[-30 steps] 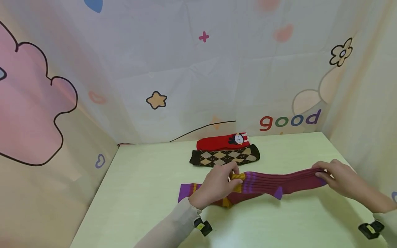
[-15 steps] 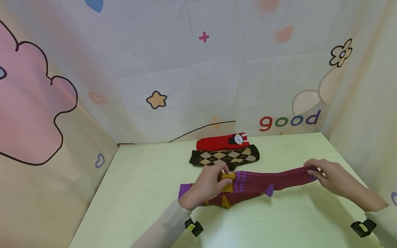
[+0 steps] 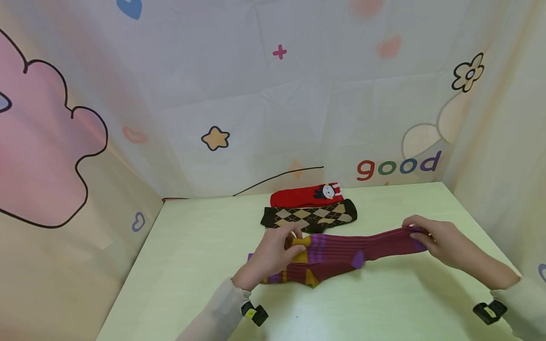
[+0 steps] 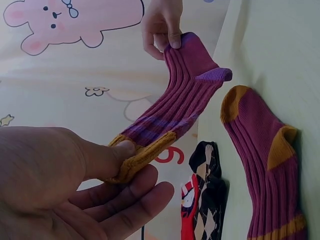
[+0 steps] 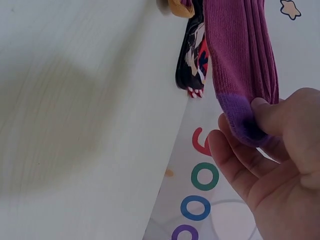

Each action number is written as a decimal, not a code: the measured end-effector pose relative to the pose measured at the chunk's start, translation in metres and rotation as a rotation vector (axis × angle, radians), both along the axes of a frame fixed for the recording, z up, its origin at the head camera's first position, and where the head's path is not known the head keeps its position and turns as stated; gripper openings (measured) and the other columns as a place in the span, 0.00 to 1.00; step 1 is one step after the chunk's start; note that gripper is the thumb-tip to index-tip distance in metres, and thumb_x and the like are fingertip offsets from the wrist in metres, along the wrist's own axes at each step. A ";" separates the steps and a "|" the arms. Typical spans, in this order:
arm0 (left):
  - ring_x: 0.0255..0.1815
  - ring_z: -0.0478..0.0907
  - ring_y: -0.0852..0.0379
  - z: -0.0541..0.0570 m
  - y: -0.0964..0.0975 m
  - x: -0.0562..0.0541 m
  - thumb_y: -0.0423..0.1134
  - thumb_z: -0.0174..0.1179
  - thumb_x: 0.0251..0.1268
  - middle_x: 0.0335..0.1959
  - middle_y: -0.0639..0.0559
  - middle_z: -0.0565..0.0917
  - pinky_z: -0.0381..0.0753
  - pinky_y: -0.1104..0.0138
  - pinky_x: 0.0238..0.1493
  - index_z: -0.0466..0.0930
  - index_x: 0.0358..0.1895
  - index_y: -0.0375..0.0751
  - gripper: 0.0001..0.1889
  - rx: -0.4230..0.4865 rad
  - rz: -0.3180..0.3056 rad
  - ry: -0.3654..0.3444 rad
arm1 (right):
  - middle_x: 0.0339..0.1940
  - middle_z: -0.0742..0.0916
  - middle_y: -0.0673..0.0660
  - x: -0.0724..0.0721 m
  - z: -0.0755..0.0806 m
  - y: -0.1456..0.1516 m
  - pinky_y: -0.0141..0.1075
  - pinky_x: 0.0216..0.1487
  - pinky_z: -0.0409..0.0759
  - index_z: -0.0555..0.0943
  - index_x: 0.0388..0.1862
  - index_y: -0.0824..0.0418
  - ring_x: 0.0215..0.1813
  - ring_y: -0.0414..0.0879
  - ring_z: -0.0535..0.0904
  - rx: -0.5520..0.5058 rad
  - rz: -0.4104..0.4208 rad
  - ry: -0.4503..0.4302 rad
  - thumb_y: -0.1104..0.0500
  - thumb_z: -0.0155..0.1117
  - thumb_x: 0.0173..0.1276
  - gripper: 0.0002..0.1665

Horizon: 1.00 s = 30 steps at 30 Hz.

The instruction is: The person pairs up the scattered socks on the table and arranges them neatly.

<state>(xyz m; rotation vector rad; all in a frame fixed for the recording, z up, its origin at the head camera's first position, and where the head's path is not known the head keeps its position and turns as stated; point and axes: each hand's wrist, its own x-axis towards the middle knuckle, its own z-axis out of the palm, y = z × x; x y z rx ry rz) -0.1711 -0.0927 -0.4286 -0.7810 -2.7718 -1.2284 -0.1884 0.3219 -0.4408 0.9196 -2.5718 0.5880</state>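
Observation:
Between both hands a maroon ribbed sock (image 3: 341, 247) with a mustard cuff and purple heel and toe is stretched out above the table. My left hand (image 3: 274, 251) pinches its mustard cuff between thumb and fingers, plain in the left wrist view. At the other end my right hand (image 3: 441, 239) pinches the purple toe (image 5: 240, 120). Below the held sock lies a second maroon sock (image 4: 260, 145), with mustard heel and toe; in the head view the left hand and the held sock hide part of it.
Behind the hands, a brown argyle sock (image 3: 309, 216) lies on the pale green table (image 3: 204, 237). A red sock (image 3: 298, 195) with a cartoon figure lies just beyond it, near the printed curtain (image 3: 239, 94) at the back.
Both hands have moved left with the held sock, which now covers more of the area above the second sock. The argyle and red socks have stayed in place.

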 end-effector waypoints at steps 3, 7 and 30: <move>0.25 0.74 0.63 -0.001 -0.004 0.001 0.35 0.69 0.68 0.30 0.57 0.82 0.78 0.72 0.29 0.76 0.46 0.46 0.11 0.010 0.014 0.001 | 0.33 0.85 0.46 -0.001 0.000 -0.004 0.31 0.28 0.77 0.75 0.47 0.56 0.31 0.31 0.74 -0.003 0.021 0.027 0.79 0.73 0.55 0.28; 0.27 0.78 0.64 -0.001 -0.009 0.002 0.33 0.69 0.68 0.41 0.50 0.86 0.81 0.71 0.32 0.75 0.49 0.47 0.13 0.024 0.033 0.001 | 0.30 0.80 0.43 -0.002 0.000 -0.009 0.29 0.28 0.72 0.73 0.41 0.55 0.30 0.32 0.71 -0.011 0.054 0.056 0.80 0.72 0.55 0.27; 0.18 0.70 0.64 -0.002 -0.043 0.005 0.28 0.66 0.68 0.36 0.54 0.85 0.73 0.71 0.21 0.83 0.39 0.43 0.05 0.048 0.065 0.092 | 0.34 0.86 0.43 -0.007 0.004 -0.035 0.32 0.31 0.81 0.84 0.39 0.54 0.34 0.32 0.76 0.002 0.148 -0.002 0.77 0.72 0.58 0.20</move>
